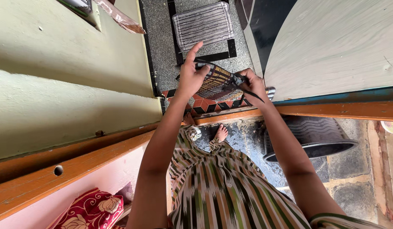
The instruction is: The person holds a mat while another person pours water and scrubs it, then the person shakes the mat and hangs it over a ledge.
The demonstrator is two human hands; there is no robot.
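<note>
Two hands up: left hand [191, 75] and right hand [251, 82] each pinch an end of one dark striped cloth [217, 82], held in the air over the doorway threshold. One striped mat [203, 24] lies on the floor beyond, one black tub [315, 138] sits right of one bare foot [221, 132]. Green wall [69, 85] left and door [332, 46] right leave a narrow passage.

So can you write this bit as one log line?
left hand: holds striped cloth | right hand: holds it too | striped mat: floor

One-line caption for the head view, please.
Standing in a doorway, left hand and right hand hold up a dark striped cloth above a striped mat.
</note>
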